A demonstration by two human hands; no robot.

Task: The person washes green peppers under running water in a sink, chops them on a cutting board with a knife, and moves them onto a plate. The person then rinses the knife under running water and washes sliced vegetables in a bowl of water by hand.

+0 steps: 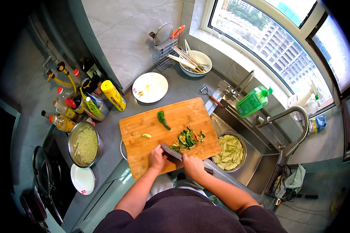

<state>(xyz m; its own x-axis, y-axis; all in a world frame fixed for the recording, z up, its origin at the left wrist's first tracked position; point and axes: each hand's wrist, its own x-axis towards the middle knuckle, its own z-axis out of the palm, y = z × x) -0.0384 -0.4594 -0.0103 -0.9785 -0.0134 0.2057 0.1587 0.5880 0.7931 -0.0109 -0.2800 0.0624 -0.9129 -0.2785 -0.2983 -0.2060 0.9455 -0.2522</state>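
A kitchen knife (172, 151) is held slantwise over the near edge of the wooden cutting board (144, 128). My right hand (194, 167) is closed around it where blade meets handle, the dark handle end sticking out to the right. At the other end of the blade, my left hand (156, 158) has its fingers closed against the metal; their exact grip is partly hidden. Just beyond the blade lies a pile of chopped green peppers (187, 139) with red bits and seeds. A whole green pepper (163, 119) and a small pale green piece (146, 135) lie farther left.
A metal bowl of pale shreds (85, 145) and a white plate (83, 178) stand left, near the stove. Bottles (68, 110) crowd behind them. Another plate (150, 87) sits beyond the board. Right, a bowl of green slices (230, 153) is in the sink (256, 167), under the faucet (299, 112).
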